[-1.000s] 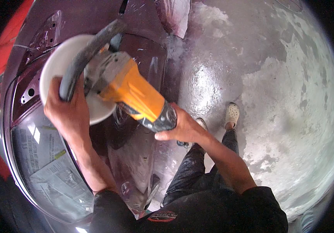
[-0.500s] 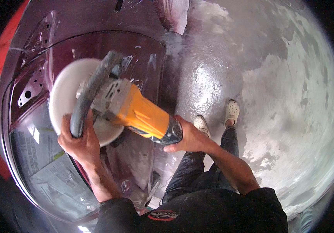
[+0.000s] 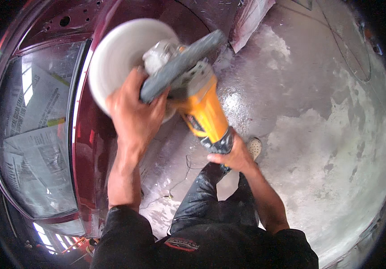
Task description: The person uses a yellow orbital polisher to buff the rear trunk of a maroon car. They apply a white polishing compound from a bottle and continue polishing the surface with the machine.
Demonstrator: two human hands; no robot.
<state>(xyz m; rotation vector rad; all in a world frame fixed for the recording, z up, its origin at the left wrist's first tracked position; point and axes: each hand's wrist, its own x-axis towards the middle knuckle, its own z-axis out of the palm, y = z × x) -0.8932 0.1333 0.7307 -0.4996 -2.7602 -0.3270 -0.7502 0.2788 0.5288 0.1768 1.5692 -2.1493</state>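
Note:
An orange and black power polisher is held in both hands, in front of a dark red car's side. My left hand is wrapped around its dark curved front handle. My right hand grips the black rear end of the body. A round white polishing pad, its surface smeared by motion, faces the car body on the left. Whether the pad touches the paint cannot be told from here.
Printed newspaper sheets show through the car window at left. A hanging sheet of plastic is at the top. A thin cord lies on the wet, patchy grey floor, near my shoe.
The polisher and both hands have moved up and to the right in the picture, and the tool stands more upright. The view has shifted along the car, showing more window and the floor cord.

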